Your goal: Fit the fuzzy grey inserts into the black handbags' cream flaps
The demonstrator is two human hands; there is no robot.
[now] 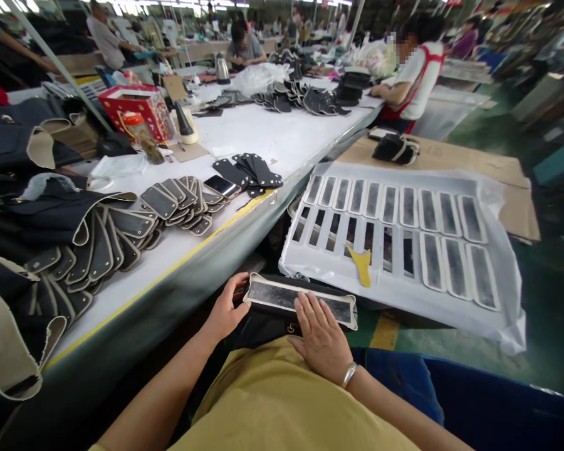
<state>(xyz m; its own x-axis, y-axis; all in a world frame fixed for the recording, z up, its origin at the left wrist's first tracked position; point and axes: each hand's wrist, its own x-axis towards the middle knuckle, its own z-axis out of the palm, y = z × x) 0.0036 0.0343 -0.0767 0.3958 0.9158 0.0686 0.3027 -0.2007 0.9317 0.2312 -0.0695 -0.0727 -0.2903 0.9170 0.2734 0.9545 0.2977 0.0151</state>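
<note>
On my lap lies a long dark strip with a pale border (282, 294), resting on a black piece. My left hand (226, 311) curls round its left end, thumb on top, gripping it. My right hand (320, 338) lies flat on the strip's middle and lower edge with fingers stretched out, pressing it down. A silver bracelet is on my right wrist. A white sheet (451, 310) ahead carries two rows of similar strips (427, 210), and a yellow scraper (363, 264) lies on it.
A long white worktable (263, 134) runs along my left with fanned black leather pieces (98, 244), a phone (222, 185) and a red box (138, 109). A person in a white top and red apron (416, 75) works at its far end. Cardboard covers a bench behind the sheet.
</note>
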